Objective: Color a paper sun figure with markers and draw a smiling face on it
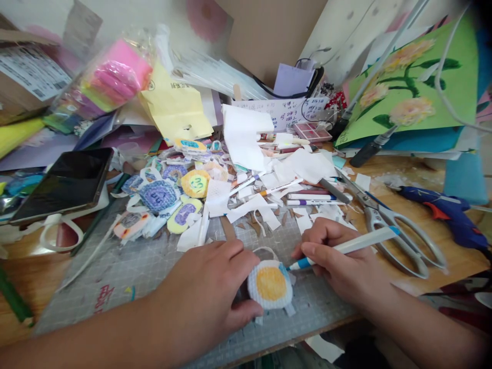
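My left hand [217, 279] pinches the left edge of a small white textured paper piece [270, 289], rounded in shape, with a yellow-orange centre and a thin loop at its top. In my right hand [338, 261] is a white marker with a blue tip [351, 244]. That tip touches the upper right rim of the piece, where a small blue patch shows. Under both hands lies a grey cutting mat [154, 318]. Beyond my left hand sit several coloured pieces of a similar kind, among them a blue one [158, 196] and a yellow one [195, 183].
Scissors [403, 236] lie right of my right hand, with a blue glue gun [453, 210] beyond. Paper scraps and markers [313, 197] are heaped behind the hands. At the left are a phone [65, 179] and a green pencil [15, 300].
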The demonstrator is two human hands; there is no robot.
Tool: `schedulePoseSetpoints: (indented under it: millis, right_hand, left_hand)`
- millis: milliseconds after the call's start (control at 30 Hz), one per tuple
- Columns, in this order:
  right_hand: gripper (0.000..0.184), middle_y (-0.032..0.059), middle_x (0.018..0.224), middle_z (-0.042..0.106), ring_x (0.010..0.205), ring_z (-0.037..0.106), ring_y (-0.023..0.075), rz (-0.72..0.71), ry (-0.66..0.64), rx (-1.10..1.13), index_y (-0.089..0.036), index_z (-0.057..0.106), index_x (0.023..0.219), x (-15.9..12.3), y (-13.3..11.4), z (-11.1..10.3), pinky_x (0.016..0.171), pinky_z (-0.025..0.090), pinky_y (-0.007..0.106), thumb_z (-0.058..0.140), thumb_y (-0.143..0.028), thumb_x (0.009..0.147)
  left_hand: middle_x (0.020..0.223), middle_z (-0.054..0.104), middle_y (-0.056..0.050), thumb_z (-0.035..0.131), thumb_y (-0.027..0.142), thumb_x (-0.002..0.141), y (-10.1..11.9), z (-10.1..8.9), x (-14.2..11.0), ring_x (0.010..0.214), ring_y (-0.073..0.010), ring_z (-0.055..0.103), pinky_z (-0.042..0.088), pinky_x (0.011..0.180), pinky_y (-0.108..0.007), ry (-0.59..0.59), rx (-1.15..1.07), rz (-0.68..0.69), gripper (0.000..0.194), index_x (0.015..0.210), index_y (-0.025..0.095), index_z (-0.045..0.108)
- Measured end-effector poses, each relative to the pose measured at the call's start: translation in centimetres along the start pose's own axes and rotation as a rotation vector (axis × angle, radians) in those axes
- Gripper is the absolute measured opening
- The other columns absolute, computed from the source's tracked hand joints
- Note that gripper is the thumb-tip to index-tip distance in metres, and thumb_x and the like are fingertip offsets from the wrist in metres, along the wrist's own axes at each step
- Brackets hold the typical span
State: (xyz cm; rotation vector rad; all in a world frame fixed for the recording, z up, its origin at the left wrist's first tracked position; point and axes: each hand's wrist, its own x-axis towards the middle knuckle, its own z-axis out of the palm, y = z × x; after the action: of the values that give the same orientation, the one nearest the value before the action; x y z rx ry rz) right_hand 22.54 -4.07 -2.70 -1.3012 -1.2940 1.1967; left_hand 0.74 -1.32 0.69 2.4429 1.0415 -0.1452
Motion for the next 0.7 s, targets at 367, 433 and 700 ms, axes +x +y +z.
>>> schedulePoseSetpoints:
  millis: [367, 433, 700]
  right_hand:
    - [0.02, -0.0036, 0.057, 0.05, 0.052, 0.044, 0.0141, 0.001, 0.008, -0.195, -0.024, 0.05, 0.066, -2.4, -0.2, -0.6, 0.046, 0.034, 0.026, 0.06, -0.032, 0.081]
    - [0.016, -0.0032, 0.057, 0.051, 0.051, 0.044, 0.0135, 0.013, 0.013, -0.21, -0.024, 0.052, 0.068, -2.2, -0.4, -0.5, 0.044, 0.035, 0.024, 0.062, -0.031, 0.078]
    - [0.018, -0.0009, 0.056, 0.054, 0.053, 0.047, 0.0152, -0.009, -0.053, -0.356, -0.023, 0.05, 0.064, -1.8, -1.0, -0.3, 0.046, 0.037, 0.026, 0.059, -0.03, 0.077]
  left_hand:
    - [0.087, 0.062, -0.005, 0.065, 0.038, 0.071, 0.1, 0.3, -0.3, 0.078, -0.0242, 0.058, 0.041, 0.063, -0.034, 0.077, 0.083, -0.001, 0.025, 0.09, 0.021, 0.062]
    - [0.086, 0.062, -0.005, 0.064, 0.038, 0.071, 0.1, 0.4, -0.3, 0.077, -0.0245, 0.057, 0.041, 0.063, -0.034, 0.092, 0.094, -0.003, 0.024, 0.087, 0.02, 0.062]
    - [0.087, 0.061, -0.005, 0.064, 0.039, 0.071, 0.1, 0.6, -0.3, 0.079, -0.0254, 0.057, 0.041, 0.064, -0.035, 0.083, 0.113, -0.013, 0.025, 0.088, 0.021, 0.061]
